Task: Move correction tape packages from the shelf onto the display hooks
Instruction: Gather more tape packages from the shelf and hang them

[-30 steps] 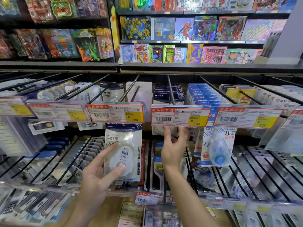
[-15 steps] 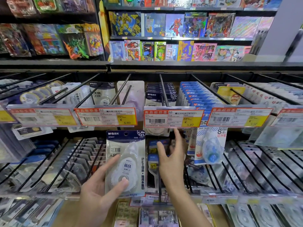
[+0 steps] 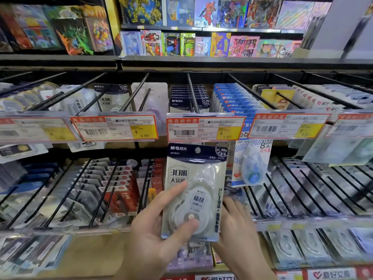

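Shop hooks [image 3: 192,93] full of small packs fill the wall. Near the middle, the left hand [image 3: 155,235] pinches a correction tape pack [image 3: 194,190] upright, just under a price tag [image 3: 204,127]. Behind the pack's right edge, the right hand [image 3: 237,225] reaches with loose fingers, holding nothing.

Single wide-angle view from your head, facing the display hooks [image 3: 192,93] straight on and tilted slightly down, close enough that both your hands enter from the bottom edge, with the toy shelf [image 3: 201,59] across the top of frame.
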